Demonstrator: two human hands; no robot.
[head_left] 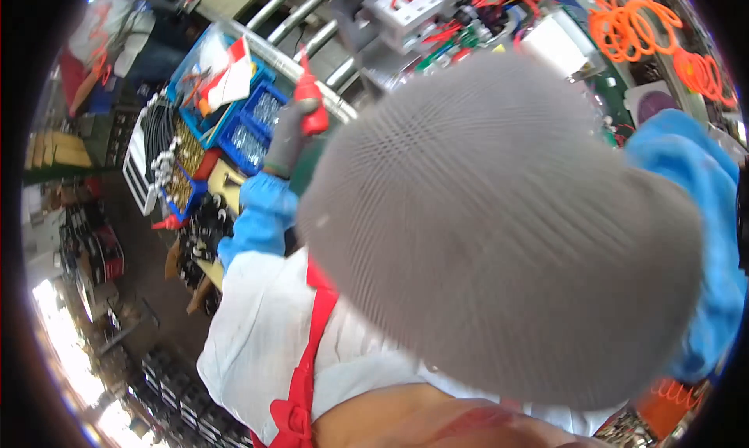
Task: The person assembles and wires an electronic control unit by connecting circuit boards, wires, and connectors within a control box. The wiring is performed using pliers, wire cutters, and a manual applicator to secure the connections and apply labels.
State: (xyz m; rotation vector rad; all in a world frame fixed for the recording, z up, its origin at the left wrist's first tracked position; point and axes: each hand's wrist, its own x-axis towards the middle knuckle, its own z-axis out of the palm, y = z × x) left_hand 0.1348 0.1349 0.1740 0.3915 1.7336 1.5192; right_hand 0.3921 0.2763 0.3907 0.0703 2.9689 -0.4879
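Note:
At the upper left, my left hand, in a grey glove with a blue sleeve behind it, is closed round a red squeeze bottle with a narrow pointed tip. The tip points up, away from me. Blue bins of small metal parts lie just left of this hand. A large, blurred grey knit surface fills the middle of the view. It appears to be my gloved right hand, very close to the camera; its fingers cannot be made out. Beside it on the right is my blue right sleeve. Much of the bench is hidden behind the glove.
Metal rails run along the bench's far side, near a grey metal box. Coiled orange hoses hang at the upper right. Dark cables and brass-coloured parts sit on the left. Another person is at the far left.

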